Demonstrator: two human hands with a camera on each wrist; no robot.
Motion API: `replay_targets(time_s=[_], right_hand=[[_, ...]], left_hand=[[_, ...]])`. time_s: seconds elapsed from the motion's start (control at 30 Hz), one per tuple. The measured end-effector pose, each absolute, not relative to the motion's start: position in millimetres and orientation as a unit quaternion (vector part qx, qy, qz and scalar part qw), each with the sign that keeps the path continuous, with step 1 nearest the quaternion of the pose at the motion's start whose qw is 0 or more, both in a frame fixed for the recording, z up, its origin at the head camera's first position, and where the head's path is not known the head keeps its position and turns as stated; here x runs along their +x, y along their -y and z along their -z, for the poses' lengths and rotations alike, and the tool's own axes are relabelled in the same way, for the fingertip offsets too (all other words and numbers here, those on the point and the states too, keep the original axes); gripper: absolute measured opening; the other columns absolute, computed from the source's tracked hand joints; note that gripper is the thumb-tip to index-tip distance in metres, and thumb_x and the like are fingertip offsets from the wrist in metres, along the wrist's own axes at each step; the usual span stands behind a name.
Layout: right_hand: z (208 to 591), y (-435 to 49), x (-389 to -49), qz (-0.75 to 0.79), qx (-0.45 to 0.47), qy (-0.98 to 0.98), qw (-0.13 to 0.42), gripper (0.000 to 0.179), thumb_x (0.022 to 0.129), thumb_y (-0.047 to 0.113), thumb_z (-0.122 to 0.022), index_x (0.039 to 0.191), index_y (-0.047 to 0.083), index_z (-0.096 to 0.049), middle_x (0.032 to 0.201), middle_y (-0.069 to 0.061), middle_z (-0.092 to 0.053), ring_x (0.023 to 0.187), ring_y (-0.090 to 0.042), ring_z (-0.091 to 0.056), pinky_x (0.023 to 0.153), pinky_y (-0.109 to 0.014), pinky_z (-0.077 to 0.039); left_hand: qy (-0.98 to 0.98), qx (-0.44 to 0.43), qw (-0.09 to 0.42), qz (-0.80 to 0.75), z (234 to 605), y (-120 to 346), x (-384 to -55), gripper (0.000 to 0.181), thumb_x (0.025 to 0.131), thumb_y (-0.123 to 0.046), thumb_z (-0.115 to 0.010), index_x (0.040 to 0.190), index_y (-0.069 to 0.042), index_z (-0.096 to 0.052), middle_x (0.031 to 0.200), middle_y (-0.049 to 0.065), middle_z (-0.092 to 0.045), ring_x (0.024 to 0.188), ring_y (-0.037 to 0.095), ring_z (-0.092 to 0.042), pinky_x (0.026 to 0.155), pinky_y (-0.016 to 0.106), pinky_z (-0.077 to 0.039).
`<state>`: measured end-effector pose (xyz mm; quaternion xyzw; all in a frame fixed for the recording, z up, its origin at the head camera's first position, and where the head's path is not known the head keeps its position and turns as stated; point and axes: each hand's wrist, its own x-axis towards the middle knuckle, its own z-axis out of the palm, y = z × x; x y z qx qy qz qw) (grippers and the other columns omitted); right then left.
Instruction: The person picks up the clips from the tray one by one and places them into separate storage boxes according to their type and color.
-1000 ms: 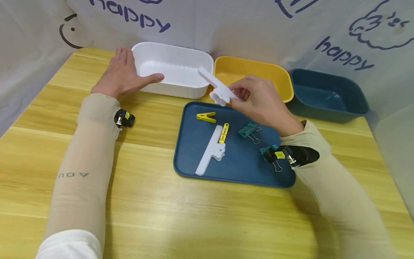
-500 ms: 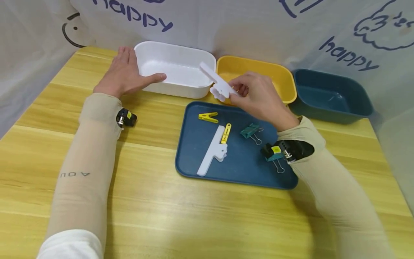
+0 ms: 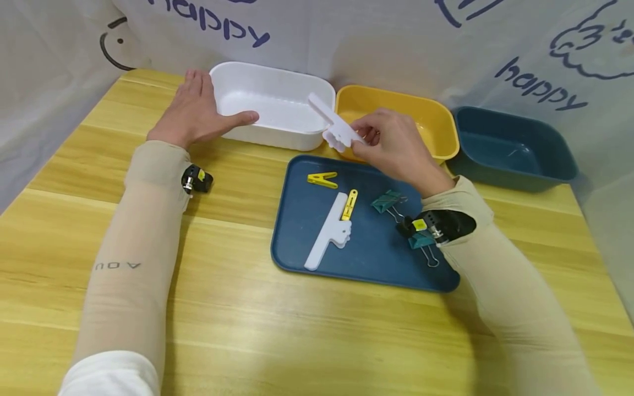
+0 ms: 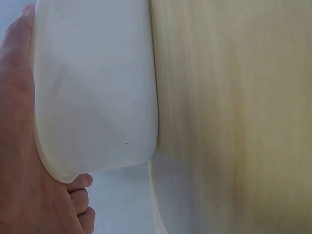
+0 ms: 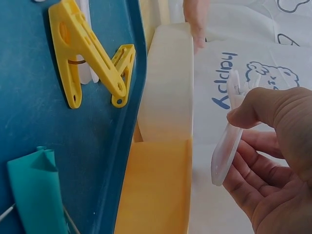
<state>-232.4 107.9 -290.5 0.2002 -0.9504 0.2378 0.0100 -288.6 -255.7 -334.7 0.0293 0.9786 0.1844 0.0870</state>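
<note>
My left hand [image 3: 194, 113] lies on the left end of a white bin [image 3: 284, 137], fingers straight along that side and thumb stretched over the front rim. The left wrist view shows several of its fingertips beside the bin's corner. Between thumb and fingers my right hand [image 3: 393, 146] pinches a white plastic bag clip [image 5: 226, 151], raised over the gap between the white bin and a yellow bin [image 3: 396, 96]. On the dark blue tray [image 3: 292, 242] lie another white bag clip [image 3: 327, 231], two yellow clothespins [image 3: 322, 179] and two teal binder clips [image 3: 386, 201].
A dark blue bin [image 3: 520, 176] stands right of the yellow one, all three bins in a row along the back of the wooden table [image 3: 223, 308]. Behind them hangs a white cloth [image 3: 376, 44] with drawings. The tray lies just in front of the bins.
The whole view has shifted slightly. My right hand and the bag clip have moved a little left and up relative to the tray. My left hand stays on the white bin.
</note>
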Motion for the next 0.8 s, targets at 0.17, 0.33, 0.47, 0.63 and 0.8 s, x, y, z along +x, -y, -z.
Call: replay_targets(time_s=[0.17,0.33,0.47,0.63,0.8], right_hand=[[291.0,-107.1,-234.9,-0.237,0.201,0.950,0.007,0.035,0.094,0.019,-0.071,0.125,0.005,-0.073,0.113,-0.013,-0.068,0.099,-0.027,-0.058,0.084,-0.032,-0.050],[291.4,-105.3,-237.7,-0.237,0.201,0.950,0.004,0.035,0.094,0.019,-0.071,0.125,0.004,-0.073,0.113,-0.014,-0.068,0.099,-0.028,-0.057,0.085,-0.033,-0.050],[291.6,-104.2,-239.5,-0.236,0.199,0.951,0.004,0.035,0.094,0.019,-0.071,0.125,0.003,-0.073,0.114,-0.015,-0.067,0.100,-0.028,-0.057,0.086,-0.033,-0.050],[290.8,-102.3,-242.8,-0.235,0.196,0.952,0.001,0.035,0.093,0.019,-0.071,0.125,0.004,-0.073,0.115,-0.014,-0.068,0.101,-0.028,-0.057,0.087,-0.033,-0.051],[289.2,-100.2,-246.1,-0.233,0.194,0.953,0.002,0.035,0.093,0.019,-0.071,0.125,0.004,-0.073,0.117,-0.014,-0.069,0.103,-0.028,-0.058,0.089,-0.034,-0.052]], left_hand=[[-0.978,0.028,0.085,-0.186,334.7,255.0,-288.2,0.134,0.084,-0.091,-0.042,0.160,0.000,0.020,0.169,0.018,0.026,0.160,0.035,0.025,0.135,0.052,0.008],[-0.978,0.028,0.085,-0.186,335.2,255.4,-288.5,0.133,0.084,-0.090,-0.042,0.160,0.000,0.020,0.169,0.017,0.027,0.160,0.035,0.025,0.135,0.052,0.009],[-0.978,0.028,0.085,-0.188,335.2,255.8,-288.6,0.133,0.084,-0.090,-0.041,0.160,-0.001,0.021,0.169,0.017,0.027,0.160,0.035,0.025,0.135,0.052,0.009],[-0.978,0.029,0.087,-0.187,335.2,255.7,-288.9,0.133,0.084,-0.091,-0.041,0.160,-0.001,0.021,0.169,0.017,0.027,0.160,0.034,0.025,0.135,0.052,0.009],[-0.978,0.028,0.086,-0.186,335.2,255.8,-289.1,0.133,0.084,-0.091,-0.041,0.160,-0.001,0.021,0.169,0.017,0.027,0.160,0.034,0.026,0.135,0.052,0.009]])
